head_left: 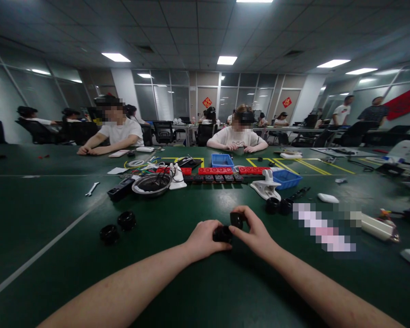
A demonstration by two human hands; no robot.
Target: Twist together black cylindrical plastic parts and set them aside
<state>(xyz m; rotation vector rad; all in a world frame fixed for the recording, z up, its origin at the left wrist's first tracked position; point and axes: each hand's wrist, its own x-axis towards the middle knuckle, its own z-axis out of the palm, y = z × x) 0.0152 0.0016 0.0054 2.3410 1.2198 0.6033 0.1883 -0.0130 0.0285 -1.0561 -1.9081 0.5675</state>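
In front of me my left hand [207, 237] is wrapped round a glossy black ring-shaped part [222, 234] at the green tabletop. Close beside it, my right hand [251, 227] pinches a black cup-like piece [237, 220] between thumb and fingers, slightly higher. The two pieces look very near each other; whether they touch I cannot tell. Two similar black parts stand to the left, one nearer [109, 234] and one farther [126, 220]. Another pair, a black part [272, 205] and its neighbour [286, 206], lies to the right of my right hand.
Ahead are a metal bowl [136, 186], red strips [215, 171], a blue bin [222, 160], a second blue bin [287, 178] and a white stand [266, 186]. A wrench [92, 189] lies left. Two people, one left [118, 132] and one centre [238, 134], sit across the table.
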